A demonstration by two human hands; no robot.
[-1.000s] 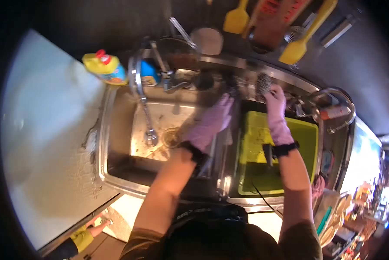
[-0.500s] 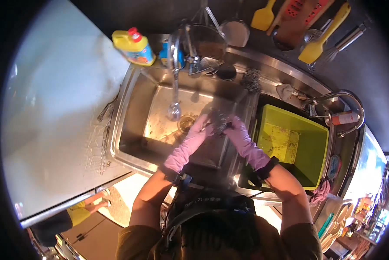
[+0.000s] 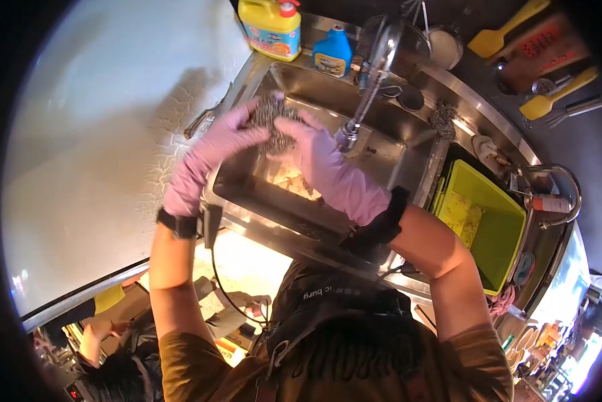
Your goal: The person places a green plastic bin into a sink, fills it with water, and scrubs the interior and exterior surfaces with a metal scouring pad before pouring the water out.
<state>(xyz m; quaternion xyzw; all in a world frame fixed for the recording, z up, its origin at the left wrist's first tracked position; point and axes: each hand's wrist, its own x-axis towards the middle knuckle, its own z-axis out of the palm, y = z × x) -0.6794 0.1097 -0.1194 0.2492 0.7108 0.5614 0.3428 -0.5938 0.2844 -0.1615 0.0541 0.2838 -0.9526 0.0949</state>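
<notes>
Both of my hands wear pink gloves and hold a grey steel wool scrubber [image 3: 272,122] between them, above the left part of the sink basin [image 3: 394,161]. My left hand [image 3: 234,139] grips it from the left side. My right hand [image 3: 309,144] presses on it from the right, with fingers curled over its front. To the right of that hand hangs the spray head [image 3: 348,134] of the tap. Brown bits lie on the lit basin floor below.
A yellow jug [image 3: 272,33] and a blue bottle [image 3: 332,52] stand behind the sink. A green tub [image 3: 498,231] sits in the right basin, near another steel scrubber [image 3: 443,119]. Spatulas and a whisk [image 3: 575,110] lie at far right. Another person [image 3: 123,365] is at lower left.
My hands have moved left across the sink, carrying the scrubber upward toward the left basin corner. My view has shifted, so the tap and tub appear further right.
</notes>
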